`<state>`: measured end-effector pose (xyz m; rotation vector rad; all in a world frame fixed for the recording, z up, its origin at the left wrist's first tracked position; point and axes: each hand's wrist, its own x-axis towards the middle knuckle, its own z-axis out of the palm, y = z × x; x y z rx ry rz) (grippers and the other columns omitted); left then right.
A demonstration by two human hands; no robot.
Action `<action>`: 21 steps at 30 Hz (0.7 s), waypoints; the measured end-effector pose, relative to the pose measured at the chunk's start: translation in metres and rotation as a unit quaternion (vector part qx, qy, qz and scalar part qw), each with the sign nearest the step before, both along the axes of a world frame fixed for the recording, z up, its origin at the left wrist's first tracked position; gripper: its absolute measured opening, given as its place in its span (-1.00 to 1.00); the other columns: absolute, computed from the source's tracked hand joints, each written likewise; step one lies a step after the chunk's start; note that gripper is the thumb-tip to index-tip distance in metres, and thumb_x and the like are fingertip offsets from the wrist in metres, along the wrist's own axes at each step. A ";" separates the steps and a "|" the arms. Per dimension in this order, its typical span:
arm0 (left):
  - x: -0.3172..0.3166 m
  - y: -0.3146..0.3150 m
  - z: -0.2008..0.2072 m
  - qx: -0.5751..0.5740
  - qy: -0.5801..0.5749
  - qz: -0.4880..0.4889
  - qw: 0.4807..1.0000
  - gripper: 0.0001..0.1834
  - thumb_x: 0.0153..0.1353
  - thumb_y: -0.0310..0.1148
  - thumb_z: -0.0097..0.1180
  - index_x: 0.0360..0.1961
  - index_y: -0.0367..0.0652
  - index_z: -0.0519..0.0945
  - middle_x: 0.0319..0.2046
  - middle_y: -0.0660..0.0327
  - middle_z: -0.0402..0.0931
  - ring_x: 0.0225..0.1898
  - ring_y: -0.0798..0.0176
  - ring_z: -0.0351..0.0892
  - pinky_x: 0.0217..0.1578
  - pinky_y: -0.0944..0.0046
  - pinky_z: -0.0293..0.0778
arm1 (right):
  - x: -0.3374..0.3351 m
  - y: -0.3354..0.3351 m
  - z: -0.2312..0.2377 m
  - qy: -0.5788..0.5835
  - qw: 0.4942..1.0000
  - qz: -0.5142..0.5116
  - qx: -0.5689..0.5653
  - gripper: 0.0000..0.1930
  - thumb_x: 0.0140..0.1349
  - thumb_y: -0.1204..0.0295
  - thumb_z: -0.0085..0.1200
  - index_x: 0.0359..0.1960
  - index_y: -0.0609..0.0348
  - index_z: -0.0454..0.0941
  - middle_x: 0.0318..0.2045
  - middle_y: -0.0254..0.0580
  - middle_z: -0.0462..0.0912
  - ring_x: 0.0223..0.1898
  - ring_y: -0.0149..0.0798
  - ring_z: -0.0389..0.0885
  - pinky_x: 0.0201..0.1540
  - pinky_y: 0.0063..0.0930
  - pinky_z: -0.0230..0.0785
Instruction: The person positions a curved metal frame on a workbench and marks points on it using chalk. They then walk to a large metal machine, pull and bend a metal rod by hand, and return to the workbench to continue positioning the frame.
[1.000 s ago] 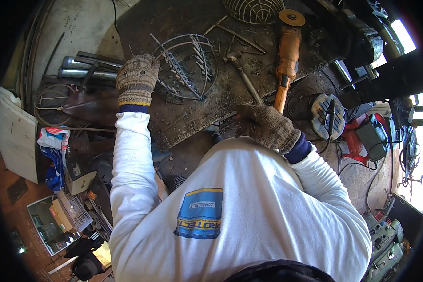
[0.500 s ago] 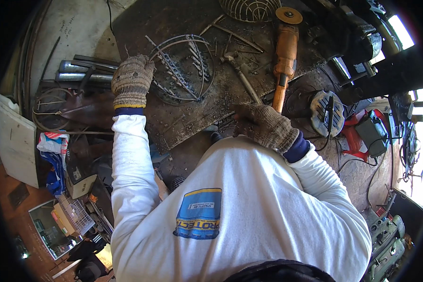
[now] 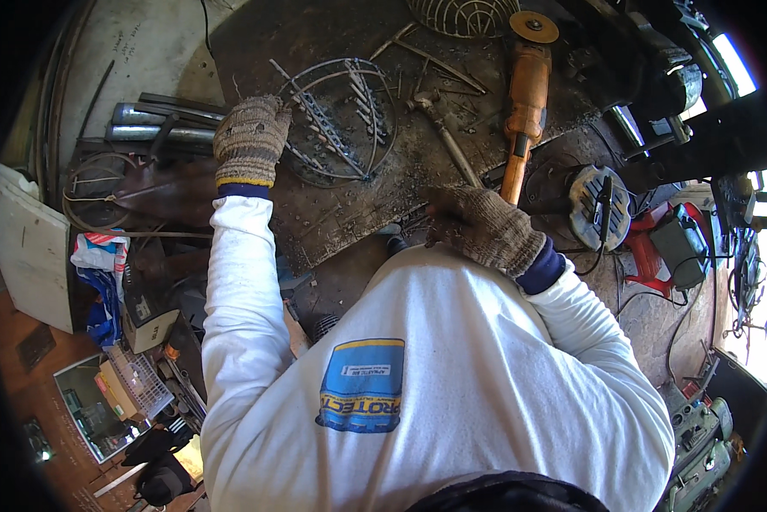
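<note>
A round metal frame (image 3: pixel 368 177), made of thin bent rods with two toothed rows of short welded pieces inside, lies on a dark steel work surface. At its left rim is my left hand (image 3: pixel 252 141) in a striped knit glove, fingers curled around the edge; the fingertips are hidden. My right hand (image 3: pixel 490 229), gloved alike, is low in front of my body with its fingers bent inward. What they hold, if anything, does not show. Just beyond its knuckles ends the handle of a hammer (image 3: pixel 453 147). Right of the hammer lies an orange angle grinder (image 3: pixel 527 98), disc pointing away.
A wire-cage basket (image 3: pixel 464 19) stands at the far edge, near thin metal rods (image 3: pixel 443 64). Metal pipes (image 3: pixel 166 134) lie left of my left hand. On the right are a slotted round metal piece (image 3: pixel 595 209), loose cables and a red-and-grey machine (image 3: pixel 678 247).
The whole view has shifted slightly to the right. Both hands, the round frame, the hammer and the grinder keep nearly the same places relative to one another.
</note>
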<state>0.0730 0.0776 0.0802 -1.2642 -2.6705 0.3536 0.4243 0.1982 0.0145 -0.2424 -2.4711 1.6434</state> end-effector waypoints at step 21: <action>-0.040 -0.055 0.009 0.128 -0.023 -0.080 0.988 -0.55 0.31 0.09 0.08 0.00 0.02 0.69 0.02 0.07 0.64 0.09 -0.09 0.59 0.14 -0.02 0.48 | -0.006 -0.004 0.020 -0.098 0.994 0.032 -0.035 -0.56 0.30 0.52 0.14 0.22 0.33 0.47 -0.05 -0.03 0.67 -0.09 -0.26 0.68 -0.01 -0.37 0.57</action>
